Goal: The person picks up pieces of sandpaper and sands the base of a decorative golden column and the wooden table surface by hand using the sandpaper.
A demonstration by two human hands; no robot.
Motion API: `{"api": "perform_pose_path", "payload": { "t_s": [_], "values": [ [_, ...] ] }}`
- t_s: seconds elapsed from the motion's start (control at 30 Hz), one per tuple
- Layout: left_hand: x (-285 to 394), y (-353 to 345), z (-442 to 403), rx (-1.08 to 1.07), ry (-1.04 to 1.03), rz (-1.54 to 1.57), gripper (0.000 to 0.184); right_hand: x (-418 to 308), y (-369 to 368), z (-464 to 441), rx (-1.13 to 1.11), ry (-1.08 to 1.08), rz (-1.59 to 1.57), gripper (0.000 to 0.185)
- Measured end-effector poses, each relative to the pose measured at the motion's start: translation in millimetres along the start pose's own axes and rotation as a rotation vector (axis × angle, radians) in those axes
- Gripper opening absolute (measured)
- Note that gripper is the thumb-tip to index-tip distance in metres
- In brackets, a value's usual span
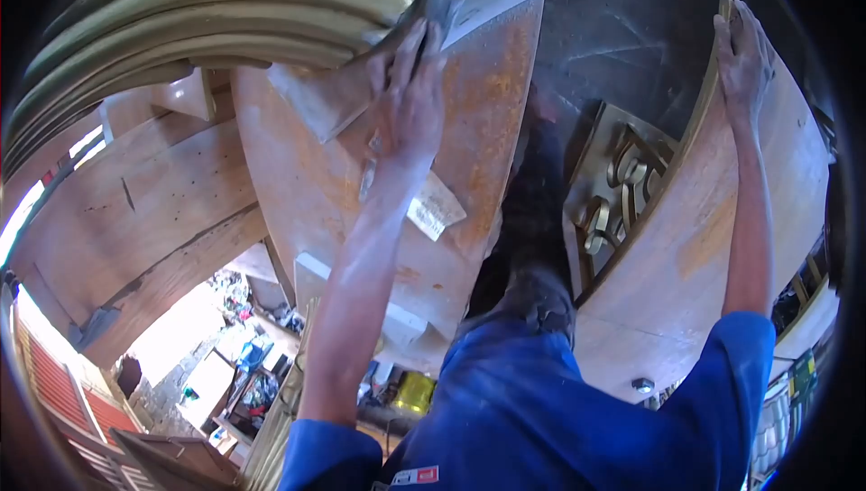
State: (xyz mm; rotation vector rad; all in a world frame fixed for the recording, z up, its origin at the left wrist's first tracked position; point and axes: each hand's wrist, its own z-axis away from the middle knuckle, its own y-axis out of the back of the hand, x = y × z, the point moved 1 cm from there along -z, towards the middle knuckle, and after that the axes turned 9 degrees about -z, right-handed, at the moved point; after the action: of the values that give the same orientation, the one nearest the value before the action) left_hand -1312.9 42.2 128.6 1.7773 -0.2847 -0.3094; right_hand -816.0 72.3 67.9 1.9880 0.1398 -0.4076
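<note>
My left hand [410,99] is over the dusty wooden board [487,130], near the lower right end of a fluted, gold-toned carved piece [271,4]. Its fingers point up toward a greyish, blurred item, and whether they grip it cannot be told. Just below lie a pale sheet [316,99] and a whitish worn block [436,207]. My right hand [747,58] rests on the top end of a large curved wooden panel [713,220], fingers over its edge and the thumb at the near side. The panel stands tilted at the right.
Between the two boards a carved piece with gold scrolls [622,175] stands by the dark floor [622,31]. Planks [171,184] lie at the left. Below them are cluttered items [253,356] and a yellow container [414,392].
</note>
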Motion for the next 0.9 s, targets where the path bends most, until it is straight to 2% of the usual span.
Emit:
{"api": "perform_pose_path", "payload": {
  "t_s": [0.1, 0.27, 0.37, 0.43, 0.47, 0.53, 0.7, 0.77, 0.9],
  "values": [
    [-4, -7, 8, 0.025, -0.030, -0.027, 0.051, 8, -7, -13, -0.009, -0.013, 0.068, 0.054],
    [33, -25, -69, 0.113, -0.217, -0.090, 0.053, 3, -4, 3, -0.042, -0.036, 0.178, 0.060],
    [1, -33, -27, 0.181, -0.218, -0.072, 0.055, 2, -5, -13, -0.073, -0.058, 0.097, 0.063],
    [-25, -17, 31, 0.072, -0.132, -0.189, 0.056, 1, -8, -19, -0.084, -0.058, 0.116, 0.062],
    [-25, -13, 31, 0.074, -0.135, -0.184, 0.056, 2, -6, -19, -0.095, -0.067, 0.140, 0.062],
    [-28, -1, 33, -0.074, -0.087, -0.131, 0.057, -2, -7, -17, -0.132, -0.080, 0.172, 0.061],
    [-14, 9, -5, -0.120, -0.152, -0.129, 0.057, 2, -12, -8, -0.052, -0.092, 0.197, 0.060],
    [-17, -2, -10, -0.049, -0.210, -0.033, 0.065, 2, -13, -8, -0.077, -0.094, 0.196, 0.060],
    [7, -28, -43, 0.082, -0.277, 0.007, 0.065, 1, -7, -11, -0.118, -0.089, 0.218, 0.060]
  ]
}}
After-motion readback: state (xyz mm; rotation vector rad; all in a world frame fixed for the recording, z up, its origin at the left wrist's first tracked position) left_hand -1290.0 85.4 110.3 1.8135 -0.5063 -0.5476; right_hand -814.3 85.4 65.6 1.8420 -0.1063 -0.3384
